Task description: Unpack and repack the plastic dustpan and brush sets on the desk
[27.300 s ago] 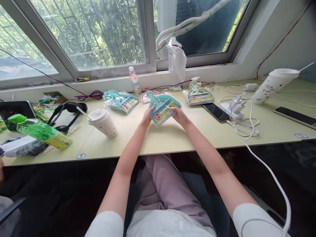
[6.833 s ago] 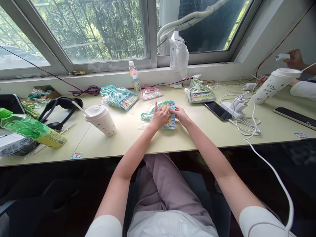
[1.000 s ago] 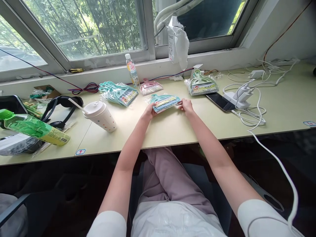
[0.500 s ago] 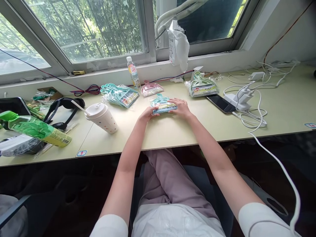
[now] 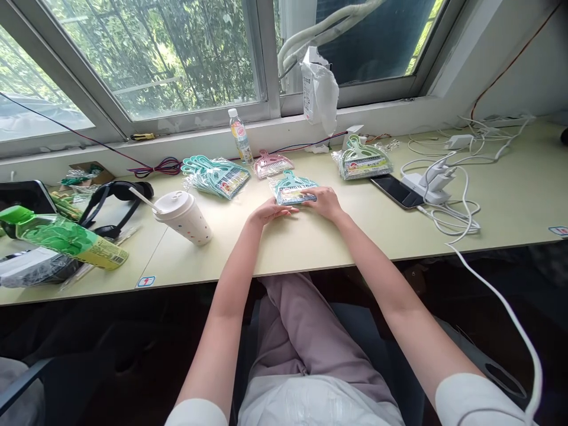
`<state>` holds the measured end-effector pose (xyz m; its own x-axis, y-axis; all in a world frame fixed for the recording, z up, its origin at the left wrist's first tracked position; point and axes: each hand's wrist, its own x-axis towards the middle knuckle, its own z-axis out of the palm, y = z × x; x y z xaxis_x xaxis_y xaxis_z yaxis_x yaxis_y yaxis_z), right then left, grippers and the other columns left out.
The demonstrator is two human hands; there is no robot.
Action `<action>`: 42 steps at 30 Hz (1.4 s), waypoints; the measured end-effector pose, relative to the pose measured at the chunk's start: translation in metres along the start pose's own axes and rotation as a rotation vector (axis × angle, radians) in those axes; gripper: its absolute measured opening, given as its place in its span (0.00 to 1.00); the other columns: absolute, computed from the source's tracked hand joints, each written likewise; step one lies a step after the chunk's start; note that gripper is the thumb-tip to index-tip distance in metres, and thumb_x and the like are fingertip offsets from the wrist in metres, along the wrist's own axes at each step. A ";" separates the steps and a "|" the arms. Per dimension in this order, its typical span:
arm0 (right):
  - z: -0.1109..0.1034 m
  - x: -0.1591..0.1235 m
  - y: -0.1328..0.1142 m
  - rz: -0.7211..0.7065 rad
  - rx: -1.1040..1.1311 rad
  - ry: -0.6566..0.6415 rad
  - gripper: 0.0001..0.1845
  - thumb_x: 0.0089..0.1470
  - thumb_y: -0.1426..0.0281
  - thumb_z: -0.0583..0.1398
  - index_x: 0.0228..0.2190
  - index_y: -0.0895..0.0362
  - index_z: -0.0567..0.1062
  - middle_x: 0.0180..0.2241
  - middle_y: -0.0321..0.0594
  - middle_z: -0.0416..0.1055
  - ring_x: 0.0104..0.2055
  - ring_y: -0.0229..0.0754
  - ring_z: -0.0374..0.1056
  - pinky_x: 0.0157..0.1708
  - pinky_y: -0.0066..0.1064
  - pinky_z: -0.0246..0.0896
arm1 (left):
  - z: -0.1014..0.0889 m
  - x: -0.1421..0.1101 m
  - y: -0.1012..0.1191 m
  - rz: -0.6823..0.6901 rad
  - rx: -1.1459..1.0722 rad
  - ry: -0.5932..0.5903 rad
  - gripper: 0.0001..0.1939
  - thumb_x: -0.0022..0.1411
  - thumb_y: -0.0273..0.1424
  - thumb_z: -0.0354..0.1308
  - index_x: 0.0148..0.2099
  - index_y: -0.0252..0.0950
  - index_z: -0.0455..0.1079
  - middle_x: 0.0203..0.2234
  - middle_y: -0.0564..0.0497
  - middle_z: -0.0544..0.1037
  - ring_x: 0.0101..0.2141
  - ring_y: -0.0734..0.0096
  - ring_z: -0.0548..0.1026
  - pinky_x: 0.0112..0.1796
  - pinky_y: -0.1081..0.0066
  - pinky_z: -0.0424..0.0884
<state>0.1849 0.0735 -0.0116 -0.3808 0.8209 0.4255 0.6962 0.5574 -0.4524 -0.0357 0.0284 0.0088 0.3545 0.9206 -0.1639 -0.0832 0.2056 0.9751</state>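
Note:
A plastic-wrapped teal mini dustpan and brush set [image 5: 290,188] lies in front of me, its rounded handle toward the window. My right hand [image 5: 325,204] grips it at the right front corner, thumb at the near edge and fingers on top. Along the near left edge, my left hand [image 5: 271,212] has its fingers stretched out toward the right, beside the pack. Just behind is a pink wrapped set [image 5: 271,164]. A pile of teal sets [image 5: 217,176] lies to the left, and a pale green set [image 5: 361,158] to the right.
On the left are a white cup with a straw [image 5: 184,216], a green bottle [image 5: 66,236] and a black headset strap [image 5: 115,204]. A phone [image 5: 397,190], a power strip [image 5: 426,184] and white cables lie right. A small bottle [image 5: 240,137] stands by the sill.
My left hand has let go of the pack's left side, its fingers now straightened along the near edge. My right hand's fingers have drawn back toward the pack's right corner.

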 end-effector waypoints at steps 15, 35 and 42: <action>0.008 0.002 0.001 -0.067 -0.100 0.117 0.10 0.60 0.66 0.61 0.41 0.51 0.81 0.48 0.43 0.79 0.51 0.53 0.68 0.53 0.44 0.47 | 0.012 0.003 -0.002 -0.030 -0.103 0.079 0.25 0.59 0.26 0.64 0.58 0.31 0.67 0.46 0.38 0.81 0.40 0.59 0.83 0.43 0.66 0.79; 0.006 0.000 -0.001 -0.112 -0.224 0.067 0.10 0.62 0.66 0.57 0.35 0.54 0.79 0.41 0.47 0.76 0.47 0.53 0.66 0.46 0.40 0.50 | 0.002 0.011 -0.002 0.133 0.791 0.687 0.19 0.51 0.21 0.64 0.47 0.36 0.74 0.52 0.39 0.73 0.61 0.51 0.63 0.61 0.59 0.55; 0.009 -0.001 -0.004 -0.144 -0.235 -0.010 0.17 0.65 0.65 0.55 0.37 0.55 0.83 0.43 0.48 0.77 0.49 0.53 0.65 0.47 0.43 0.50 | -0.005 0.014 -0.006 0.163 0.859 0.699 0.05 0.54 0.22 0.61 0.31 0.37 0.76 0.42 0.41 0.77 0.50 0.52 0.73 0.57 0.58 0.63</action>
<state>0.1769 0.0715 -0.0170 -0.4914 0.7371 0.4638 0.7558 0.6256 -0.1934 -0.0348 0.0417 0.0003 -0.2253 0.9555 0.1904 0.6857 0.0167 0.7277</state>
